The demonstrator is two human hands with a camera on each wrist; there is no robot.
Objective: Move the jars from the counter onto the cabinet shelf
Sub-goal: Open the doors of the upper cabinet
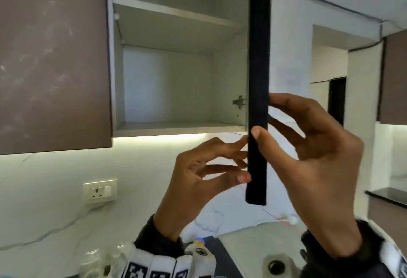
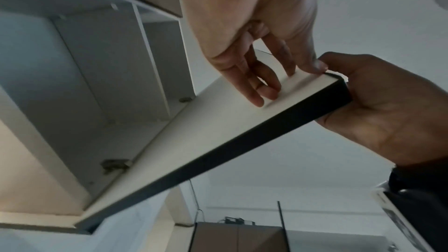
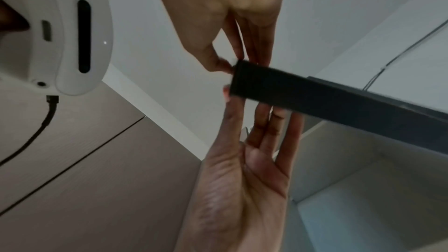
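The wall cabinet stands open, its lower shelf [image 1: 176, 126] and upper shelf [image 1: 171, 11] both bare. I see its dark door [image 1: 258, 57] edge-on in the head view. My right hand [image 1: 271, 119] pinches the door's lower edge, thumb on the front edge and fingers behind the outer face. My left hand [image 1: 240, 163] lies with straight fingers against the white inner face [image 2: 194, 131]. Clear glass jars [image 1: 92, 260] stand on the counter at the lower left, partly cut off by the frame.
A closed brown cabinet door [image 1: 52, 57] hangs left of the opening. A wall socket [image 1: 100, 190] sits on the white marble backsplash under a lit strip. A hinge [image 1: 239, 102] shows on the cabinet's right wall. A dark counter [image 1: 392, 196] lies far right.
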